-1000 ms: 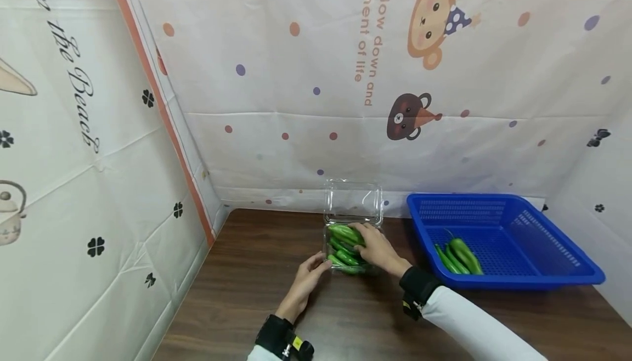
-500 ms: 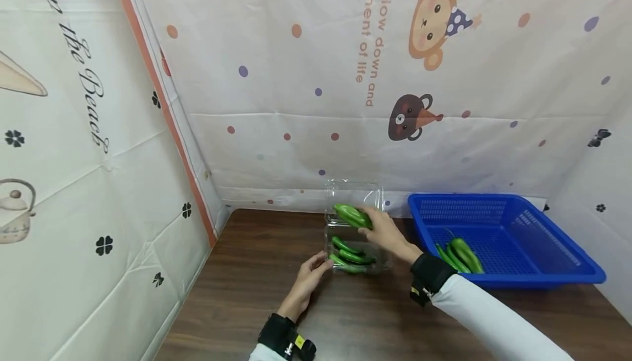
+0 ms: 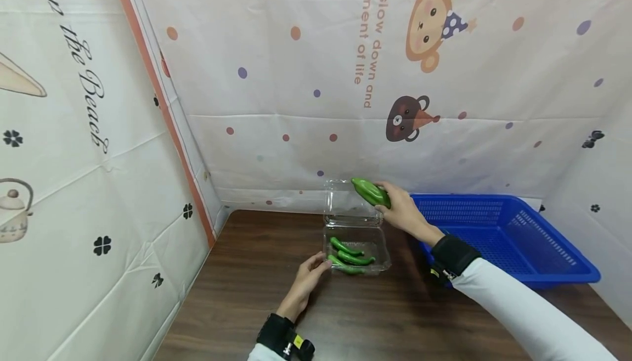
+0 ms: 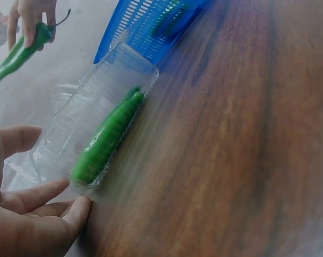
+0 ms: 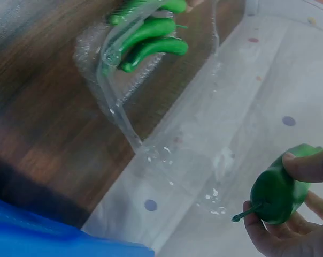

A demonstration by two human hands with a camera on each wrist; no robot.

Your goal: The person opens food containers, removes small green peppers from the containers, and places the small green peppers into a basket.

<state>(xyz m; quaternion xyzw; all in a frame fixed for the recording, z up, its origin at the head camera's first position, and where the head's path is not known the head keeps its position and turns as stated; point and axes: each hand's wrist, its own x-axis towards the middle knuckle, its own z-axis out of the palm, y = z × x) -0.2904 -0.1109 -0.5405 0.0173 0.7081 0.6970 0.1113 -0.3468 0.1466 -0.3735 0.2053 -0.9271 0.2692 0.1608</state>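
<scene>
Three peppers (image 3: 356,259) lie in the box (image 3: 376,240) near the far edge of the bench (image 3: 222,295). Right hand (image 3: 407,213): fingers pinch a fourth pepper (image 3: 371,192), unplaced. Left hand (image 3: 306,282): fingers spread.

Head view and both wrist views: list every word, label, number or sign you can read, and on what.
"to slow down and": white dotted backdrop sheet, sideways.
"moment of life": same sheet; both lines reach the frame's top edge.
"on the Beach": white left-hand sheet, cut off above.
Yellow tags on black fabric wristbands: too small to read.
Nothing legible on the clear plastic box, blue perforated plastic basket or held green pepper.
</scene>
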